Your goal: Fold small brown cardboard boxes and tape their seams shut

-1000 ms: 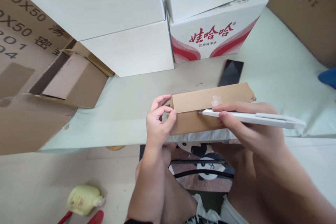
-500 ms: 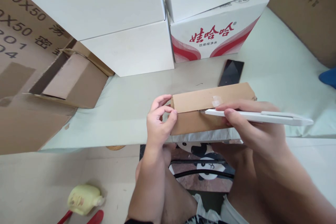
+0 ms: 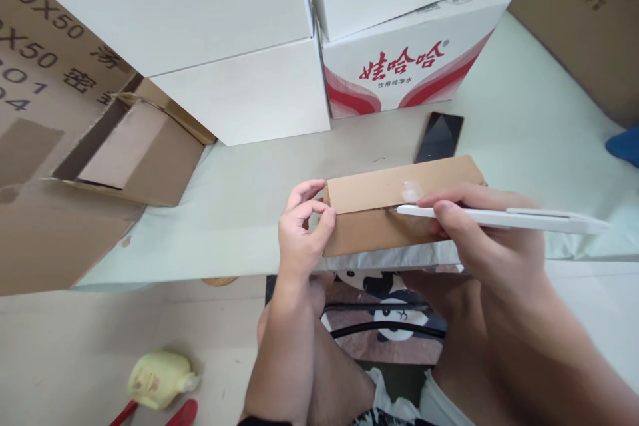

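A small brown cardboard box [image 3: 372, 196] lies at the table's front edge, with a seam along its length and a scrap of clear tape near the middle. My left hand [image 3: 304, 229] grips its left end between thumb and fingers. In my right hand [image 3: 492, 233] is a slim white utility knife [image 3: 529, 219], held much like a pen. Its tip rests at the seam of the box, left of the tape. The fingers of my right hand hide the box's right part.
Behind the box lies a black phone [image 3: 440, 136]. White cartons [image 3: 239, 100] and a red-printed water carton [image 3: 399, 73] stand at the back. An opened brown carton [image 3: 164, 160] is at left. On the floor sits a yellow bottle [image 3: 160, 379].
My right hand and the utility knife have moved slightly to the right along the seam. My left hand and the box stay nearly in place.
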The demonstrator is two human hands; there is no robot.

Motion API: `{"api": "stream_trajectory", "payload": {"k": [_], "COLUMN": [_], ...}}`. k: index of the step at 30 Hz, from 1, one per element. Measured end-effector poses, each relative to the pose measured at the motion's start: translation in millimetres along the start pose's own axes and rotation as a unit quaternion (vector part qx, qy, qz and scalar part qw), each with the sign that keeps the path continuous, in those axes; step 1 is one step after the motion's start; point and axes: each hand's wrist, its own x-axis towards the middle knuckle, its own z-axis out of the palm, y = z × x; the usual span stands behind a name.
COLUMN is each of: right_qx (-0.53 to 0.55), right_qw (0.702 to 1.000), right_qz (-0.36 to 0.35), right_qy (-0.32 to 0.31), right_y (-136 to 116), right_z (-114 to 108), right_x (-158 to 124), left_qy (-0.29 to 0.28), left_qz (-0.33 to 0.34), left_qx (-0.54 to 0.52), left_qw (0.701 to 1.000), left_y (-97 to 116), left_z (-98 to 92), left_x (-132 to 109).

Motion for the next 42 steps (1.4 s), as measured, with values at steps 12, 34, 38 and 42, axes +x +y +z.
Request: {"api": "stream_trajectory", "payload": {"k": [12,34,38,42], "right_qx": [0.026,0.016,0.014,0.017], "right_qw": [0.999,1.0,0.999,1.0], "right_qz": [0.025,0.015,0.017,0.015], "right_qy": [0.014,0.023,0.024,0.019], "right_y": [2.9,6.2,7.0,8.1], "right_z": [2.2,-0.6,-0.3,-0.3], "right_x": [-1.2,-1.7,-1.8,-1.8], "left_qy": [-0.006,-0.008,-0.006,-0.006], "left_qz": [-0.003,-0.003,-0.005,-0.01], "left_qx": [-0.007,-0.024,-0.027,-0.017], "left_qw": [1.0,1.0,1.0,1.0], "left_y": [1.9,3.0,3.6,3.6], "left_z": [0.9,4.8,4.9,4.9], "left_x": [-0.1,0.4,0.3,-0.1]}}
